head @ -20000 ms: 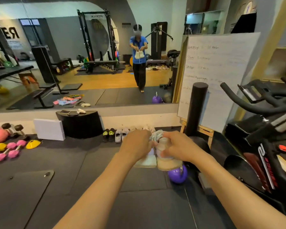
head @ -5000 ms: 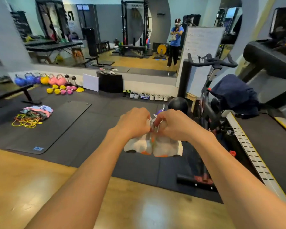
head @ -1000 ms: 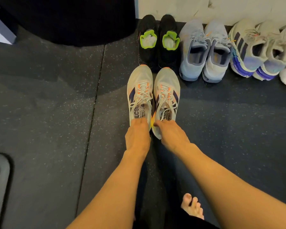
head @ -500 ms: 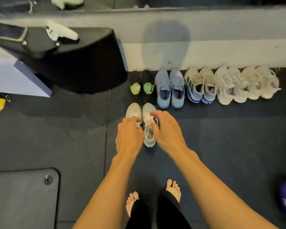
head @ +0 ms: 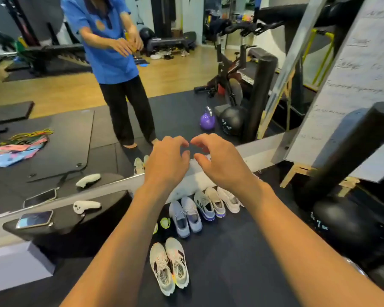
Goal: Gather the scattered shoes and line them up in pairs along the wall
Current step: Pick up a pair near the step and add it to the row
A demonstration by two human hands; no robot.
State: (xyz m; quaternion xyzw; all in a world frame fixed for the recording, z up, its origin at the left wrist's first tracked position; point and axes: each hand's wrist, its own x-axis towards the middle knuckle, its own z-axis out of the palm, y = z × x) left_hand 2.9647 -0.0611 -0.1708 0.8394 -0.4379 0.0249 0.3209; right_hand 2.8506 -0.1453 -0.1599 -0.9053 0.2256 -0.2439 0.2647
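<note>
Black gym flooring [head: 242, 251]; white pair [head: 169, 265] sits before the wall row [head: 200, 209], no gap there; left hand [head: 166, 165], right hand [head: 220, 165] spread, empty.

"7 lbs" — black ball [head: 346, 220]

Even, moderately bright indoor light, apparently from overhead; no hard glare. Left hand [head: 166, 165] and right hand [head: 220, 165] evenly lit and fairly sharp. Dark rubber floor [head: 231, 251] below the hands stays dim, with only soft shadows under the white shoes [head: 169, 264]. Wood floor reflected in the mirror [head: 175, 74] beyond the hands shows a mild sheen. Whiteboard [head: 353, 85] to the right of the hands is smeared, its writing illegible. Strong wide-angle bending at the edges; straight lines tilt.
</note>
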